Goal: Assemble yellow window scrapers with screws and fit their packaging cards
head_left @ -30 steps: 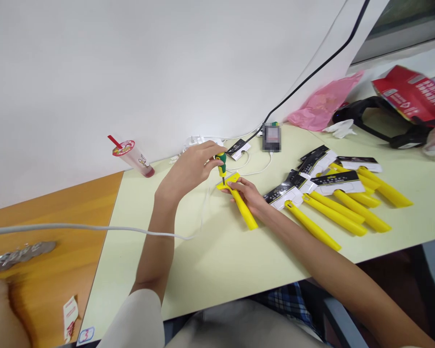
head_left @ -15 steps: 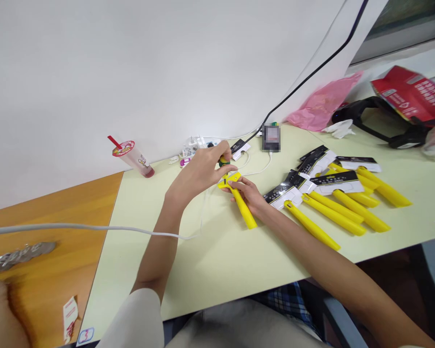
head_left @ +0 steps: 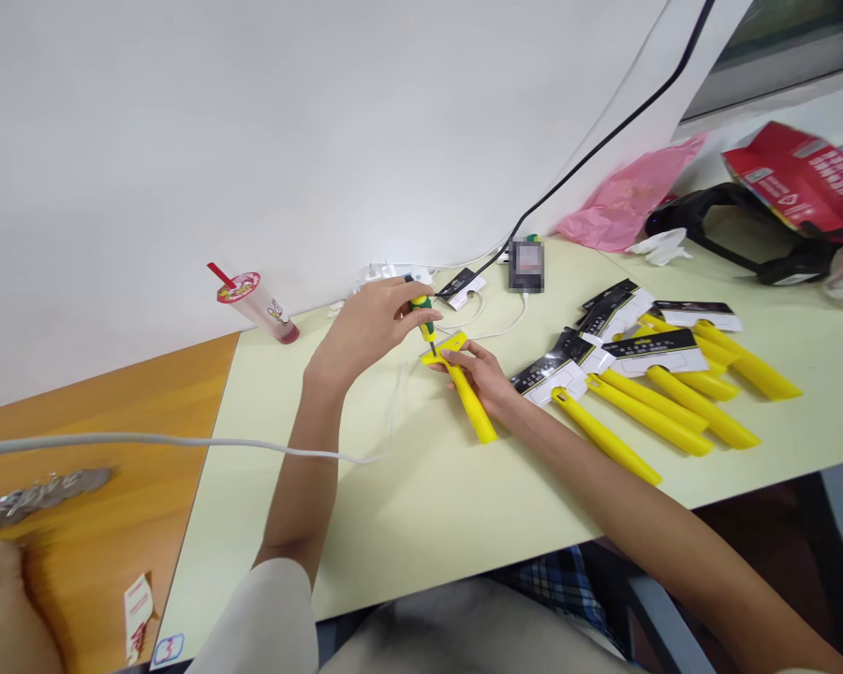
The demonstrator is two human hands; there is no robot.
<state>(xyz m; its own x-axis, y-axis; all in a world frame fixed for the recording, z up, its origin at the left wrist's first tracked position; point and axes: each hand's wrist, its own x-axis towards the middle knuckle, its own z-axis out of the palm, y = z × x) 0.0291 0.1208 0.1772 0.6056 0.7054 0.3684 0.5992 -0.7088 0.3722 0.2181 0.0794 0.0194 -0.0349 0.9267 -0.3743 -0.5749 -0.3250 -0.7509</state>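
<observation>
My left hand grips a green and yellow screwdriver between thumb and fingers. Its tip points down at the head of a yellow scraper, near the left end; whether it sits in a screw is too small to tell. My right hand pinches that scraper just below its wide head, thumb on top, with the handle slanting towards me. Right of this hand lie several more yellow scrapers with black and white cardboard sleeves over their heads.
A clear cup with a red straw stands by the wall. Behind my hands are a card, white cables and a dark box. A pink bag and red packaging lie back right. Another person's arm rests at far left.
My left hand has shifted slightly left and turned, so more of the screwdriver shows. My right hand and the scraper stay nearly in place.
</observation>
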